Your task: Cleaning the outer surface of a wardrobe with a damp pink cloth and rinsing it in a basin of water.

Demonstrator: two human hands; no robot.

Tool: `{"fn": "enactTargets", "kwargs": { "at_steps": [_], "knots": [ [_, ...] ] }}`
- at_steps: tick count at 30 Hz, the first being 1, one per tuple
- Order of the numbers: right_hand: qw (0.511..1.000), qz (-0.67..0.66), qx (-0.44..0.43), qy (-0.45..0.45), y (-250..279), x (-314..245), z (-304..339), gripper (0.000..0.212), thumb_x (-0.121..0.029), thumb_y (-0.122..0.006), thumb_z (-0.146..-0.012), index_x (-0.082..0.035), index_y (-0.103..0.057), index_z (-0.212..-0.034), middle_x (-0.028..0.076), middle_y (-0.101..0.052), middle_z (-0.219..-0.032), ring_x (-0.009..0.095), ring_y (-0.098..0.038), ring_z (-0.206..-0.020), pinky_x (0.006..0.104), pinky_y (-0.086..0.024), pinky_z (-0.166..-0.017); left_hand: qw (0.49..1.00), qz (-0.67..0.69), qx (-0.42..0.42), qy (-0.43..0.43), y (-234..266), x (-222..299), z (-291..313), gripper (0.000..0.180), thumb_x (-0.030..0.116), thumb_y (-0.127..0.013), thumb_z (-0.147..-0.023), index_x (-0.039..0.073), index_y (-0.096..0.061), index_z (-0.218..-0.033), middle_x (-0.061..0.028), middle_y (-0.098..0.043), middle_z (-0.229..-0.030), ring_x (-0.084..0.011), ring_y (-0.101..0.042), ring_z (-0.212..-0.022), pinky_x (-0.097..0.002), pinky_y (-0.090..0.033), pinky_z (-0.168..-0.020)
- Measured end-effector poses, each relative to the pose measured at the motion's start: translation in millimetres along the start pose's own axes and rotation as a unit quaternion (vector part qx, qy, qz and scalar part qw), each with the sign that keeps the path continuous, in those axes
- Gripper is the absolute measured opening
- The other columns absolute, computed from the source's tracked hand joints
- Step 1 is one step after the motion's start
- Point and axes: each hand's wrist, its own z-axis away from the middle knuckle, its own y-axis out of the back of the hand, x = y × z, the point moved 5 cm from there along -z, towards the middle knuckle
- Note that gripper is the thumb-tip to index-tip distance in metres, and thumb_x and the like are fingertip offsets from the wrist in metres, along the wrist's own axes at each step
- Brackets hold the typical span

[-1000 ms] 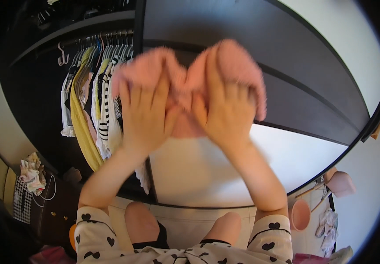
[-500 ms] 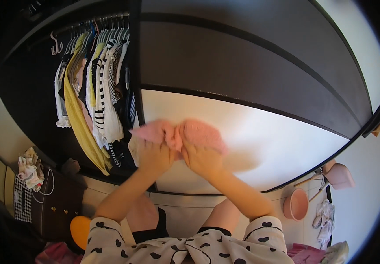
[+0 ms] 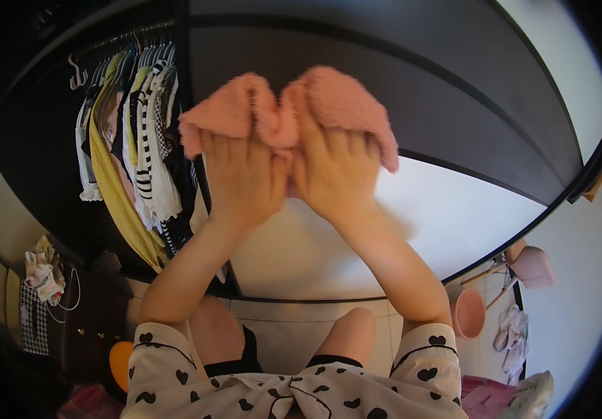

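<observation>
Your left hand and right hand reach out, fingertips hidden by pink cloth before the far dark panel, grip untellable; uneven pressure could bunch it.

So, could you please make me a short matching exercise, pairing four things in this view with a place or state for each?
Column one:
1. Cloth
2. Bucket
3. Yellow garment
4. Sleeves

Column two:
A. Patterned with black hearts
B. Touching the left hand and the right hand
C. Hanging in the wardrobe
D. On the floor at the right

Pairs: 1-B, 2-D, 3-C, 4-A.
</observation>
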Motion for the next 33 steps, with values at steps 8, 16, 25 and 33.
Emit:
{"fn": "enactTargets", "kwargs": {
  "at_steps": [8, 16, 25, 33],
  "knots": [
    [0.971, 0.037, -0.031, -0.233, 24.1, 57.1, 56.4, 0.075, -0.028, -0.057, -0.079, 0.007, -0.027, -0.138, 0.025, -0.048, -0.11, 0.038, -0.047, -0.092, 0.0455, -0.035, -0.081, 0.994, 0.009, -0.053, -0.099, -24.5, 41.7, 0.9, 0.061, 0.031, -0.06, -0.08, 0.006, -0.044, -0.134, -0.0191, -0.043, -0.127, -0.0405, -0.04, -0.115, -0.0558, -0.026, -0.098],
    [0.991, -0.019, -0.095, -0.09, -19.1, -28.0, 31.1, 0.056, -0.022, -0.055, -0.082, 0.003, -0.044, -0.131, 0.027, -0.045, -0.127, 0.044, -0.041, -0.117, 0.0492, -0.03, -0.097, 0.994, -0.085, -0.057, 0.032, 1.6, -12.1, 52.0, 0.048, 0.033, -0.062, -0.08, 0.011, -0.055, -0.122, -0.0116, -0.052, -0.114, -0.0336, -0.047, -0.108, -0.0602, -0.025, -0.097],
    [0.932, -0.14, -0.321, -0.096, -34.9, -70.7, 200.5, 0.038, -0.021, -0.061, -0.081, -0.009, -0.058, -0.116, 0.015, -0.06, -0.105, 0.034, -0.058, -0.09, 0.0423, -0.046, -0.072, 0.986, 0.003, -0.166, 0.017, -59.2, -17.7, 245.6, 0.045, 0.026, -0.061, -0.079, -0.001, -0.053, -0.114, -0.0247, -0.045, -0.12, -0.0478, -0.045, -0.099, -0.0656, -0.03, -0.086],
    [0.987, -0.038, -0.153, 0.029, -16.1, -49.8, 84.1, 0.036, -0.02, -0.054, -0.081, -0.012, -0.059, -0.116, 0.007, -0.06, -0.101, 0.026, -0.056, -0.084, 0.0365, -0.045, -0.069, 0.995, -0.026, -0.087, 0.039, -31.6, -21.4, 125.9, 0.056, 0.021, -0.053, -0.085, -0.002, -0.038, -0.134, -0.0319, -0.032, -0.133, -0.0539, -0.028, -0.12, -0.0631, -0.019, -0.098]
  ]
}}
